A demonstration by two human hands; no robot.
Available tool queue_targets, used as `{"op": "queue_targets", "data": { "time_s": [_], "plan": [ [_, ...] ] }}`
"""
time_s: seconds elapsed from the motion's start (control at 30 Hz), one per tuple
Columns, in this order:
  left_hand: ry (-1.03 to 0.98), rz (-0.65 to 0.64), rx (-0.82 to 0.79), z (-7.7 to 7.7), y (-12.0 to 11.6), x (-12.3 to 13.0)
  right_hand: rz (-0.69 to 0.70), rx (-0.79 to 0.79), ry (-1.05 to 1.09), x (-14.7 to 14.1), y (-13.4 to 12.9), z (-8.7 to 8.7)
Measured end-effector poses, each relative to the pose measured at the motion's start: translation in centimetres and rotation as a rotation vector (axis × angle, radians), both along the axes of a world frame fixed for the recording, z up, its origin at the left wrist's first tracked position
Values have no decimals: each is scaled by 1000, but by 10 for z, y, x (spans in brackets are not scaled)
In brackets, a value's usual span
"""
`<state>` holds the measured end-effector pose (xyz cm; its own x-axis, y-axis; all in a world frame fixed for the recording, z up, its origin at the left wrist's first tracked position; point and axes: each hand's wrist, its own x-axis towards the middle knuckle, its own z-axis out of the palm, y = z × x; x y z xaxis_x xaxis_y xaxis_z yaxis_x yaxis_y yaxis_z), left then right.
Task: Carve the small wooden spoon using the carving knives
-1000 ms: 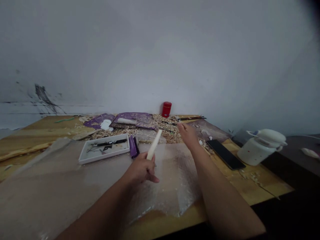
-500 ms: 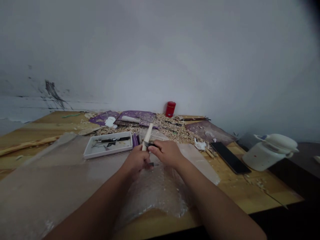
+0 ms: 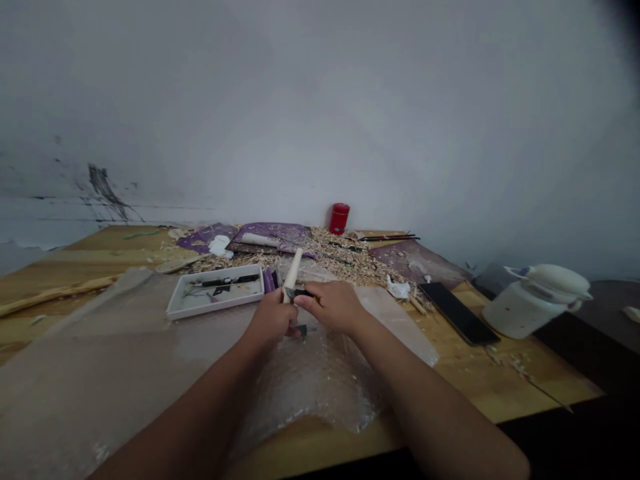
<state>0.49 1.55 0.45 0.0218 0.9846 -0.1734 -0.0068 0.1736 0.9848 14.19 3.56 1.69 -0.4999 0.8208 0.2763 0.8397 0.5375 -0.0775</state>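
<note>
My left hand [image 3: 273, 320] is shut around the lower part of a pale wooden stick [image 3: 293, 273], which stands nearly upright and tilts slightly to the right. My right hand [image 3: 333, 307] pinches a small dark knife [image 3: 300, 292], with its metal edge against the stick. A short dark-and-metal end of the tool [image 3: 304, 328] shows below my left fingers; I cannot tell whether it belongs to the knife. Both hands are over a sheet of bubble wrap [image 3: 310, 393].
A white tray [image 3: 215, 291] holding dark tools lies left of my hands. Wood shavings [image 3: 345, 257] and purple sheets [image 3: 273, 233] are heaped behind. A red canister [image 3: 339, 218] stands by the wall. Right stand a black slab [image 3: 459, 313] and a white pot [image 3: 535, 307].
My right hand has moved left from beside the stick, closed on the knife and brought it to the stick. The stick has tilted more upright in my left hand.
</note>
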Motion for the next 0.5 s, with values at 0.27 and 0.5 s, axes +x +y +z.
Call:
{"op": "queue_targets", "data": {
  "time_s": [0.27,0.5],
  "plan": [
    [-16,-24,-20,-2,-4,4,-161,52,-21,2,7,-3],
    [-96,-198,-81,4,-20,11,-538,114,155,53,42,0]
  ]
}}
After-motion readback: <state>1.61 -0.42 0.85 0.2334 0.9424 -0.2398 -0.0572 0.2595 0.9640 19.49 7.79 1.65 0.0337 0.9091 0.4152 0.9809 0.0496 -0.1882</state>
